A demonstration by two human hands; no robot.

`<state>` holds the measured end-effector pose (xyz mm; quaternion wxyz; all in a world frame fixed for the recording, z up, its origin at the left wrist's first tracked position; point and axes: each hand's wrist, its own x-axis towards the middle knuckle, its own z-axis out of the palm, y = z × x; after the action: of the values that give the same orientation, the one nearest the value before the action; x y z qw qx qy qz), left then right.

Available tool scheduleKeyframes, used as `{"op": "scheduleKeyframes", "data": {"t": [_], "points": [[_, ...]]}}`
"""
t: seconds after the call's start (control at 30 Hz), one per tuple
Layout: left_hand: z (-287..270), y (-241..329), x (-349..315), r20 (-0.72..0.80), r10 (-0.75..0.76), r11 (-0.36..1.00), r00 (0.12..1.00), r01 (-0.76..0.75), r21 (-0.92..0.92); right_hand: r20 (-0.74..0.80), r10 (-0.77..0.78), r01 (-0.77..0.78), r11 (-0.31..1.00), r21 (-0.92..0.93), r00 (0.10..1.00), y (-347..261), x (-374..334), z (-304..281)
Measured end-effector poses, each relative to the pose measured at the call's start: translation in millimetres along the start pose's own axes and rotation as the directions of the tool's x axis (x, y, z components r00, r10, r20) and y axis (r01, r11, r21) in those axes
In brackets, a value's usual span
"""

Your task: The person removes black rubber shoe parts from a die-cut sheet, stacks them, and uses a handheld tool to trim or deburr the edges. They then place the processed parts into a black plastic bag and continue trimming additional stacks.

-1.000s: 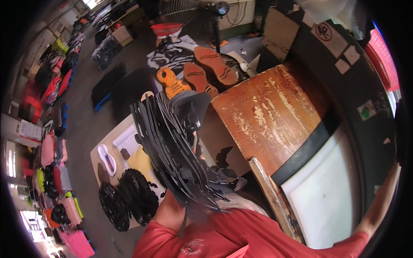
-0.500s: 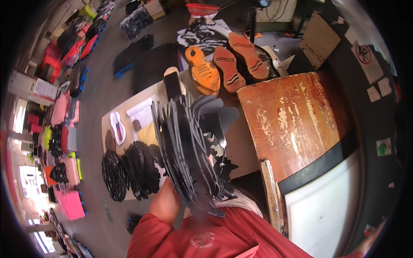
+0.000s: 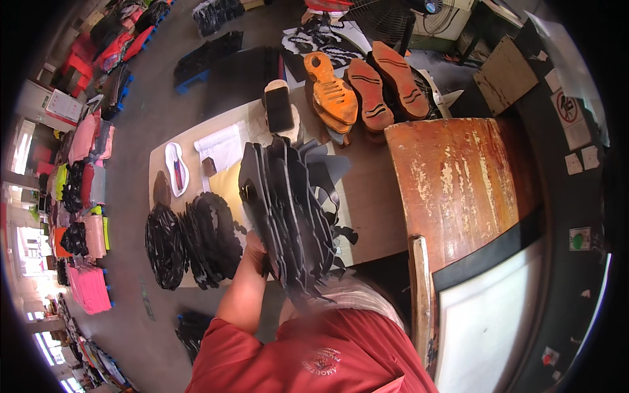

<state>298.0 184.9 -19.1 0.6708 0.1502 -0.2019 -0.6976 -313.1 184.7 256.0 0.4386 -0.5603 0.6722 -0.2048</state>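
Note:
My left hand [image 3: 255,245] grips a thick stack of black cut-out pieces [image 3: 282,203] from its left side, and most of its fingers are hidden behind the stack. The pieces stand on edge in front of my red shirt, with thin pale lines between some layers and ragged ends at the bottom. Loose dark flaps fan out at the stack's upper right. Just left of the hand, more bundles of black pieces [image 3: 213,242] lie at the table's near edge. My right hand is out of the picture.
The pale table [image 3: 377,216] carries a white sole-shaped piece [image 3: 175,169], papers [image 3: 219,147] and a dark phone [image 3: 280,110]. Orange and reddish sole shapes [image 3: 370,95] lie at its far side. A worn wooden board [image 3: 458,190] is on the right. A fan [image 3: 383,19] stands behind.
The stack has come closer together and more upright, its upper end lower in the picture. My left hand still grips it. A forearm at the lower right edge has left the view.

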Motion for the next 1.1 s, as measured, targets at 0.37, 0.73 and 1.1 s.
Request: {"op": "scheduleKeyframes", "data": {"t": [0.37, 0.73, 1.1], "points": [[29.9, 95.5, -178.5, -0.221, -0.318, 0.94, 0.922, 0.337, 0.053, 0.91, -0.291, 0.044, 0.956, 0.292, 0.294, -81.0, 47.5, 172.9], [55.8, 50.3, -396.4, -0.424, -0.383, 0.879, 0.821, 0.465, 0.106, 0.979, -0.106, 0.827, 0.555, -0.087, 0.175, -169.7, 44.7, 322.4], [83.1, -77.2, -492.8, -0.638, 0.114, 0.956, 0.762, -0.258, -0.137, 0.989, 0.144, 0.666, 0.734, -0.134, 0.04, -194.1, 46.2, 397.5]]}}
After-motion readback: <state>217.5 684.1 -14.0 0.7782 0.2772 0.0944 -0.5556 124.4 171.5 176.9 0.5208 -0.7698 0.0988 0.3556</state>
